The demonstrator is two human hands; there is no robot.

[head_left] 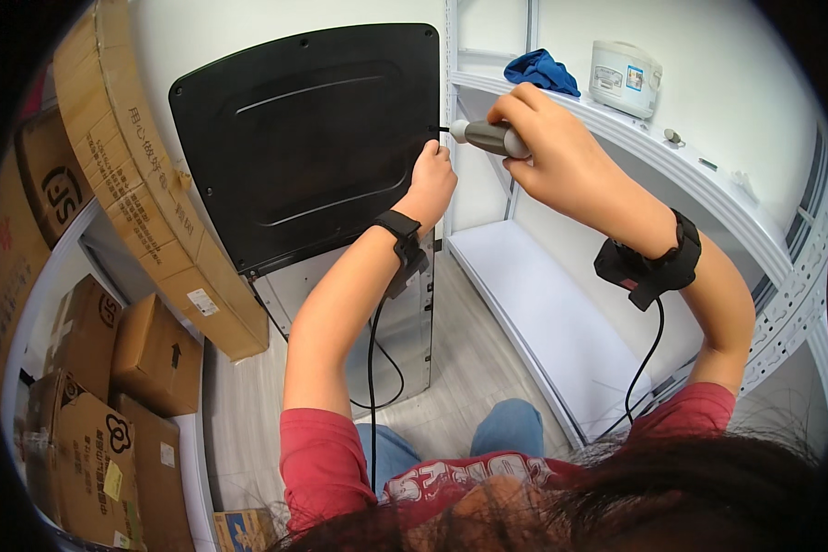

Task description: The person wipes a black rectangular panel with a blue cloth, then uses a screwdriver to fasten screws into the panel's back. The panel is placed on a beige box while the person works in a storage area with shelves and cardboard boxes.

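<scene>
A large black back panel (304, 138) of an upright appliance stands in front of me. My right hand (561, 152) grips a grey electric screwdriver (488, 138), held level with its bit at the panel's right edge. My left hand (430, 184) is closed against that same edge just below the bit, bracing the panel. Both wrists carry black strapped devices with cables running down toward my body.
A white metal shelving unit (561, 313) stands at right, with a blue cloth (543, 69) and a white rice cooker (624, 78) on its upper shelf. A long cardboard box (147, 184) leans at left, and several cardboard boxes (110, 405) are stacked lower left. A black cable lies on the floor.
</scene>
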